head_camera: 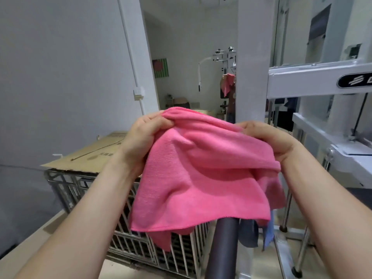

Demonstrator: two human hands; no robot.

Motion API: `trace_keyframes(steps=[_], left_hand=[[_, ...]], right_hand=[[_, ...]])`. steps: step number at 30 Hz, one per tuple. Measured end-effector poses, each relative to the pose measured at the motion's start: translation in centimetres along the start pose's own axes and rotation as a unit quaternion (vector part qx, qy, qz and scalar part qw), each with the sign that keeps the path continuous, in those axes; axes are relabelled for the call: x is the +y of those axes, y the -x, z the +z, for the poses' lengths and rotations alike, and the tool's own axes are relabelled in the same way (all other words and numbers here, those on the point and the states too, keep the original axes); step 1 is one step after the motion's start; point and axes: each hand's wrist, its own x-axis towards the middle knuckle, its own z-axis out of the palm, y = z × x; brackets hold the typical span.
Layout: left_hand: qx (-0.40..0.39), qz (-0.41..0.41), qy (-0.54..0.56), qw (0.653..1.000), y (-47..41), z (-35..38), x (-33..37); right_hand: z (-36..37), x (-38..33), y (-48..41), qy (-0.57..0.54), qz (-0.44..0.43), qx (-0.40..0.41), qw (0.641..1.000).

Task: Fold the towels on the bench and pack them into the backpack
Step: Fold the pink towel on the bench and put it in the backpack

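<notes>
A pink towel [201, 174] hangs in the air in front of me, loosely doubled over. My left hand [141, 135] pinches its top left corner. My right hand [269, 139] grips its top right edge. Below the towel a dark padded bar [221, 246] runs toward me. Grey and blue cloths [267, 234] hang just under the towel's right side, mostly hidden. The backpack is not in view.
A metal wire cage [124, 224] with flat cardboard [90, 156] on top stands at lower left. A white gym machine frame [322, 81] fills the right side. A white pillar [253, 57] stands ahead. A mirror behind shows a person holding a pink cloth [227, 83].
</notes>
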Motion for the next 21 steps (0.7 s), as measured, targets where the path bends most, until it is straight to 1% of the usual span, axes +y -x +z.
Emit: trace_keyframes(steps=[2,5,6,7,8,9,10,11,12,13,14,15,17,18,19,20,21], left_hand=[[0.025,0.012,-0.036,0.999,0.4,0.2,0.1],[0.004,0.020,-0.066,0.998,1.0,0.9,0.4],[-0.003,0.030,-0.071,0.997,1.3,1.2,0.6],[-0.011,0.036,-0.066,0.997,1.7,1.5,1.0],[-0.027,0.037,-0.058,0.997,2.2,1.9,1.7],[-0.056,0.035,-0.055,0.996,2.8,2.6,2.4],[-0.098,0.026,-0.058,0.993,3.5,3.5,3.2],[-0.140,0.006,-0.068,0.988,4.2,4.5,3.9],[-0.187,-0.019,-0.078,0.979,4.9,5.6,4.5],[-0.242,-0.038,-0.094,0.965,5.2,6.6,4.8],[-0.294,-0.054,-0.112,0.948,5.5,7.6,4.9],[-0.338,-0.070,-0.120,0.931,5.6,8.4,4.8],[-0.413,-0.111,-0.110,0.897,5.8,9.5,4.4],[-0.442,-0.133,-0.101,0.881,5.9,9.8,4.3],[-0.462,-0.150,-0.097,0.869,6.0,10.2,4.1],[-0.477,-0.157,-0.106,0.858,6.3,10.9,4.1],[-0.483,-0.153,-0.119,0.854,6.7,11.7,4.1]], right_hand=[[1.3,0.8,1.0,-0.131,-0.048,-0.017,0.990],[4.7,1.9,2.3,-0.221,-0.134,-0.057,0.964],[5.5,2.0,2.7,-0.245,-0.155,-0.040,0.956],[6.1,1.9,3.1,-0.261,-0.171,0.008,0.950],[6.7,1.7,3.6,-0.258,-0.180,0.093,0.945],[6.9,1.4,4.3,-0.231,-0.187,0.179,0.938],[6.8,1.3,4.9,-0.170,-0.194,0.263,0.929],[6.5,1.3,5.5,-0.084,-0.193,0.345,0.914],[6.1,1.4,6.1,0.019,-0.183,0.426,0.886],[5.9,1.7,6.7,0.130,-0.167,0.493,0.844],[5.7,2.0,7.5,0.232,-0.151,0.538,0.796],[5.6,2.2,8.3,0.304,-0.142,0.563,0.755],[4.9,2.4,10.3,0.385,-0.142,0.587,0.698],[4.2,2.3,11.4,0.408,-0.130,0.594,0.681],[3.2,2.3,12.3,0.416,-0.102,0.593,0.682],[2.1,2.4,13.2,0.404,-0.058,0.580,0.705],[1.0,2.8,14.2,0.367,-0.009,0.554,0.748]])
